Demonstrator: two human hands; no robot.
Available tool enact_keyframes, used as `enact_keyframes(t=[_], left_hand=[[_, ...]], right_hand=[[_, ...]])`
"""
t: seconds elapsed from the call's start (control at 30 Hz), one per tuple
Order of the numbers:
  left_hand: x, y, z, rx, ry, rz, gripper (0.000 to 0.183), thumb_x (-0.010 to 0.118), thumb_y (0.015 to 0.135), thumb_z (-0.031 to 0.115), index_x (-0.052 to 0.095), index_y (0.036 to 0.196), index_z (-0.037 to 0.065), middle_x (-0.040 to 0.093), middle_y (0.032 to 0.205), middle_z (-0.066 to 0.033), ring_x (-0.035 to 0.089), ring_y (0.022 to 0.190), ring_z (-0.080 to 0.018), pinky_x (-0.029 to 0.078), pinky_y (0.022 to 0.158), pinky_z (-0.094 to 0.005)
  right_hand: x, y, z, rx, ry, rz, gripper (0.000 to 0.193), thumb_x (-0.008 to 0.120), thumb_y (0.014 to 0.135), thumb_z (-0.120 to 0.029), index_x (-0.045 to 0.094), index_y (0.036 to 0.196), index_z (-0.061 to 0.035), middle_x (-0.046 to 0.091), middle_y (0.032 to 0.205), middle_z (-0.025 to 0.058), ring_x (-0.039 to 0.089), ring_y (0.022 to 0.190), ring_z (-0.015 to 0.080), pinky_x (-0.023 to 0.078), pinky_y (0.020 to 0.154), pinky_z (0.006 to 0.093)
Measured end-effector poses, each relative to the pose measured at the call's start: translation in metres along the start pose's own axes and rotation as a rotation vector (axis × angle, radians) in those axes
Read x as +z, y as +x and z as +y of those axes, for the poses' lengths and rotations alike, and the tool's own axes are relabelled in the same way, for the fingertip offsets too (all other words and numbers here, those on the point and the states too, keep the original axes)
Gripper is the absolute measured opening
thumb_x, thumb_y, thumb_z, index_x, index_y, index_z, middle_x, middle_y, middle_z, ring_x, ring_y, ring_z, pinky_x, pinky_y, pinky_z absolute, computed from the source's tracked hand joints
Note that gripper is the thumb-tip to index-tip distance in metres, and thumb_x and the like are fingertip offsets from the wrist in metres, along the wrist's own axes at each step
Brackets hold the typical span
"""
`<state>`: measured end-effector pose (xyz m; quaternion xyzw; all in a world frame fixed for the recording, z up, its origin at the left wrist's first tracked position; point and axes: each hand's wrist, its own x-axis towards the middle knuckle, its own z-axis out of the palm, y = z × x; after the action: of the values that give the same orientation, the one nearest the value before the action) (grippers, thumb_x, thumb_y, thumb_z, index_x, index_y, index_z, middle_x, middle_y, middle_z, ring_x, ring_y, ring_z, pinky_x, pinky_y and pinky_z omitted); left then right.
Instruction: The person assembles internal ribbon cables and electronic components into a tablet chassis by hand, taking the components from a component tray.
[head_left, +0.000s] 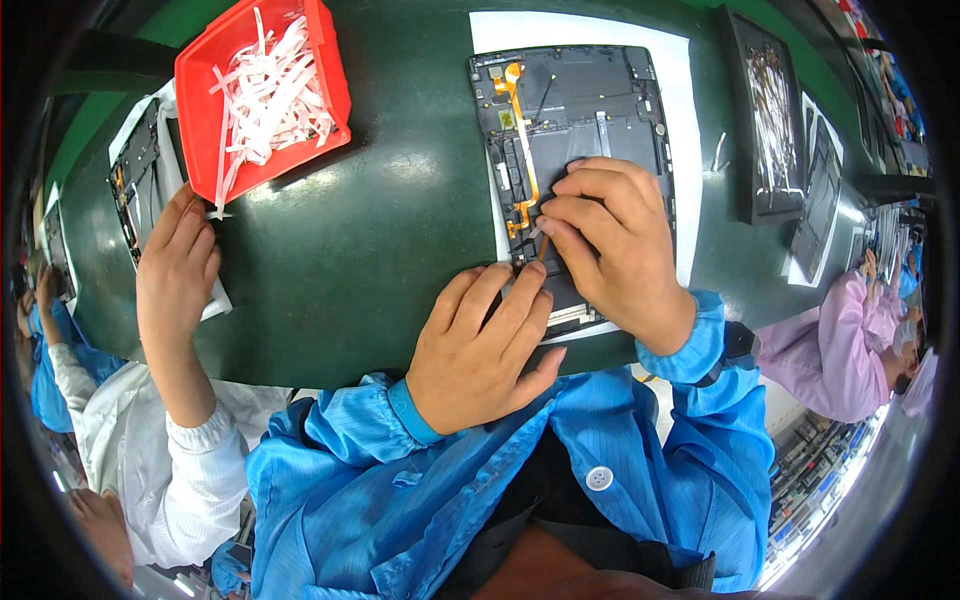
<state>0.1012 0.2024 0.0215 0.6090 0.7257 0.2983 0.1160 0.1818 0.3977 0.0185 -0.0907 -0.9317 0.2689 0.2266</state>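
A dark tablet housing lies on white paper in front of me, its inner side facing up. An orange flex cable runs down its left part. My right hand is over the lower middle of the housing, thumb and forefinger pinched on a small thin strip whose kind I cannot make out. Just left of it, my left hand rests at the housing's lower left edge with its fingers stretched out. Its forefinger tip presses down close to the strip's lower end. The palms hide the housing's lower right part.
At the upper left stands a red bin heaped with white-pink strips. A co-worker's hand reaches beside it, near another housing. On the right are a black tray of thin parts, a small loose strip and another housing.
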Motion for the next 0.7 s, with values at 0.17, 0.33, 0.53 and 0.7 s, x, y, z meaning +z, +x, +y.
enact_keyframes(t=[0.17,0.33,0.53,0.7], left_hand=[[0.001,0.000,0.001,-0.006,0.002,0.004,0.058,0.081,0.076,0.032,0.064,0.121,0.000,0.057,0.137,-0.0162,0.053,0.123,-0.0354,0.044,0.101,-0.0522],[0.002,0.000,0.001,-0.012,-0.008,0.024,0.059,0.081,0.076,0.031,0.063,0.123,0.000,0.057,0.137,-0.0163,0.053,0.123,-0.0358,0.044,0.101,-0.0526],[0.001,0.001,0.002,0.004,-0.008,0.023,0.059,0.082,0.075,0.028,0.062,0.123,0.000,0.057,0.136,-0.0161,0.053,0.122,-0.0361,0.044,0.101,-0.0529],[0.002,0.001,0.001,0.021,0.018,0.000,0.059,0.082,0.074,0.028,0.062,0.122,0.001,0.057,0.137,-0.0163,0.053,0.122,-0.0366,0.044,0.100,-0.0532]], right_hand=[[0.000,-0.001,0.000,-0.047,-0.073,0.021,0.029,0.082,0.075,-0.006,0.069,0.100,-0.0028,0.064,0.110,0.0105,0.063,0.109,0.0327,0.047,0.094,0.0468],[-0.013,-0.002,-0.009,-0.001,-0.069,-0.087,0.040,0.081,0.074,-0.010,0.065,0.109,-0.0005,0.060,0.119,0.0138,0.058,0.118,0.0363,0.044,0.104,0.0513],[-0.014,-0.005,-0.008,0.008,-0.061,-0.092,0.044,0.081,0.074,-0.012,0.064,0.113,0.0007,0.059,0.124,0.0145,0.055,0.123,0.0360,0.041,0.110,0.0527],[-0.010,-0.001,0.001,0.000,-0.071,-0.042,0.035,0.081,0.077,-0.010,0.066,0.108,-0.0010,0.062,0.117,0.0121,0.059,0.116,0.0341,0.045,0.102,0.0487]])
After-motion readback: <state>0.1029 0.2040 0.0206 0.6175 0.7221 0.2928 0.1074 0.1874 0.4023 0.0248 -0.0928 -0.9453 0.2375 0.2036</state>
